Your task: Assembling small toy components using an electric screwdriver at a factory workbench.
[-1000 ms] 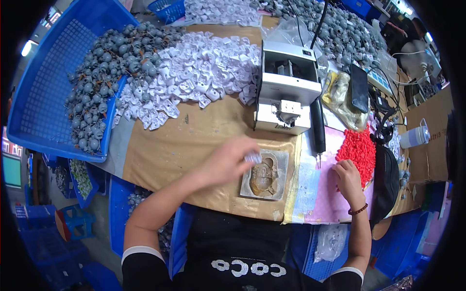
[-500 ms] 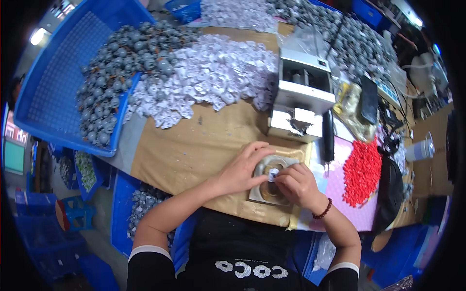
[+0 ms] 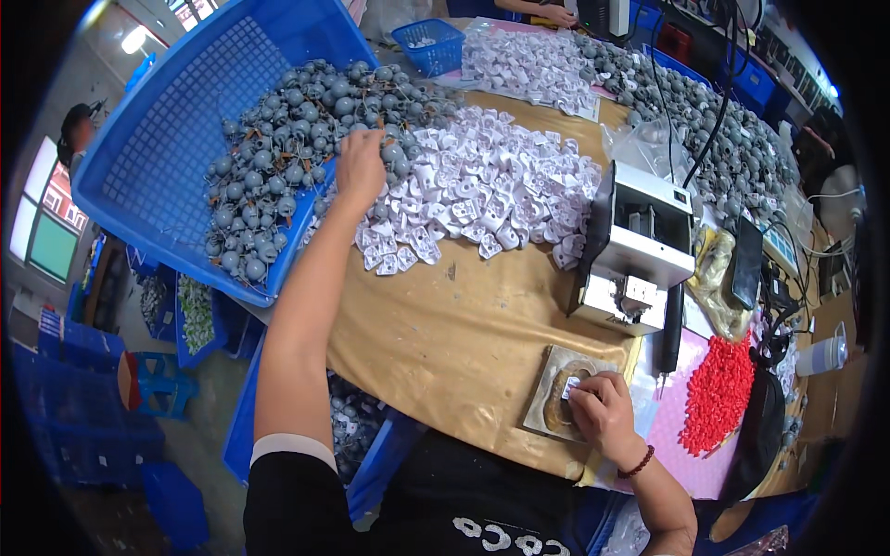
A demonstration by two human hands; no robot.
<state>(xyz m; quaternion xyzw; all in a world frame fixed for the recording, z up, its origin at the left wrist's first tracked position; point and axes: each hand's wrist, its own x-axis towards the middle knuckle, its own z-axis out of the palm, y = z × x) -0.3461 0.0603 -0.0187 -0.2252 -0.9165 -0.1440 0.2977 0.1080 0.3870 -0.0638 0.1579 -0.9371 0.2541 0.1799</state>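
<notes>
My left hand reaches over the near edge of a heap of grey round plastic parts, its fingers stretched out among them. The fingertips are partly lost against the heap, and nothing shows held in them. Closed in a pinch, my right hand holds a small white plastic piece at a square grey block with a brownish ring-shaped seat. The right fingers cover part of the block and the piece. White plastic shells are piled beside the grey parts.
A large blue crate tilts at the left, spilling grey parts onto the table. A white and black machine stands beyond the block. Red small parts lie at the right. At the far edge another person's hand shows near a blue basket.
My left hand has left the block and moved up and left to the grey parts. My right hand stays at the block with the white piece. The view has shifted.
</notes>
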